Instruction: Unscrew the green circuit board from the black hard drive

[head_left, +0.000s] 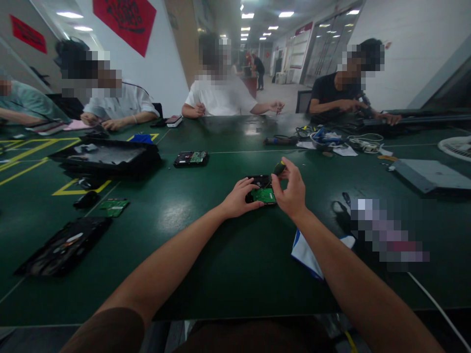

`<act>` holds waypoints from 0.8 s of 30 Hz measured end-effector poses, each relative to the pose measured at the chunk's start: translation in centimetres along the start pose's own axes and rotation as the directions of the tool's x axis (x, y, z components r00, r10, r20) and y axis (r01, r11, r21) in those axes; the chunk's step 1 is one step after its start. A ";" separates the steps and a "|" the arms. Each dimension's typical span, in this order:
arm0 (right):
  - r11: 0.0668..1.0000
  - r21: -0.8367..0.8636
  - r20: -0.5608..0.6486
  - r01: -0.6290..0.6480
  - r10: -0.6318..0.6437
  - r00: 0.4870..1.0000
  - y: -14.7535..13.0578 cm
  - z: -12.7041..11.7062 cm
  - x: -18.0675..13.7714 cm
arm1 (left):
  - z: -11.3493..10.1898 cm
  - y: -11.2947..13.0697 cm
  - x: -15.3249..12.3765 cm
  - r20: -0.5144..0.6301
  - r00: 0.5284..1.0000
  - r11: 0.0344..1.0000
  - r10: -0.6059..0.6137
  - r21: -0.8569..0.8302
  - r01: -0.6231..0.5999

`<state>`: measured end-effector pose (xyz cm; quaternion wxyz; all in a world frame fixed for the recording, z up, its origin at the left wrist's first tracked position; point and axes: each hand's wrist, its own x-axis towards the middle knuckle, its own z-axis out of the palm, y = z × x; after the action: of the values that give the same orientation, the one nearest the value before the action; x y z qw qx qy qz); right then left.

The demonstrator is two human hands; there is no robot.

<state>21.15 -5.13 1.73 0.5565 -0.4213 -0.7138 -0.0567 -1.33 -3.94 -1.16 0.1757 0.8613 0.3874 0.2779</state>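
A hard drive [265,195] with a green circuit board and a black casing lies on the green table in front of me. My left hand [241,198] grips its left side, thumb at the near edge and fingers along the far edge. Above the drive's right side, my right hand [292,189] holds a screwdriver [279,169] by its dark green and yellow handle. The shaft points down to the left towards the board. Whether its tip sits in a screw is too small to tell.
Another hard drive [190,158] lies further back. To the left are a black tray-like casing [106,159], a loose circuit board [114,207] and a black plastic part [64,245]. A white-blue cloth [307,255] lies beneath my right forearm, near a grey metal box [434,175]. Several people sit opposite.
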 end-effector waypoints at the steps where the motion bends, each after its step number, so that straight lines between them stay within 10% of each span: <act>1: 1.000 -0.013 -0.012 -0.001 0.000 1.000 0.0 0.0 0.0 | 0.0 0.0 0.0 0.002 1.000 1.000 -0.001 -0.001 0.001; 24: 1.000 -0.010 -0.003 -0.004 0.004 1.000 0.0 0.0 -0.2 | 0.0 0.1 0.0 0.009 1.000 1.000 -0.010 -0.001 0.010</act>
<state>21.21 -5.25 1.58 0.5557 -0.4255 -0.7117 -0.0599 -1.29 -3.98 -1.08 0.1791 0.8605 0.3908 0.2735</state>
